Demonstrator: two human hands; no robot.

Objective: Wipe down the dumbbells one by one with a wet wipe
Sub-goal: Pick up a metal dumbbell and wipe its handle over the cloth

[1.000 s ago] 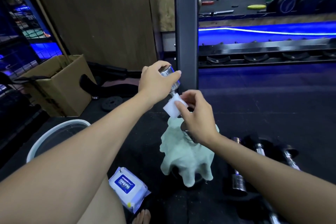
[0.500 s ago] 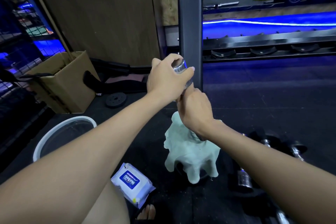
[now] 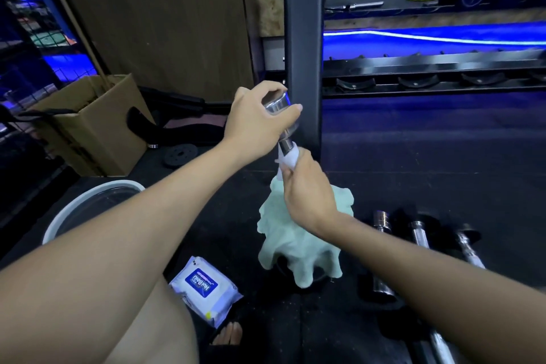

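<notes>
Left hand [image 3: 255, 115] gripping chrome dumbbell [image 3: 280, 120] top end, right hand [image 3: 307, 189] just below wrapping wipe [image 3: 288, 158] around its handle, green cloth [image 3: 298, 239] beneath right hand, wipe pack [image 3: 204, 289] below-left, more dumbbells [image 3: 419, 235] right.

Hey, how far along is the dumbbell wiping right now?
Nothing shows as finished. In hand: the left hand steadies an upright dumbbell by its top while the right hand wraps a wet wipe round its handle. Left: the other dumbbells lying on the floor.

Black rubber floor [image 3: 413, 162]: wipes pack [image 3: 204, 289], basin [image 3: 88, 204], dumbbells [image 3: 419, 233], cardboard box [image 3: 88, 127].
</notes>
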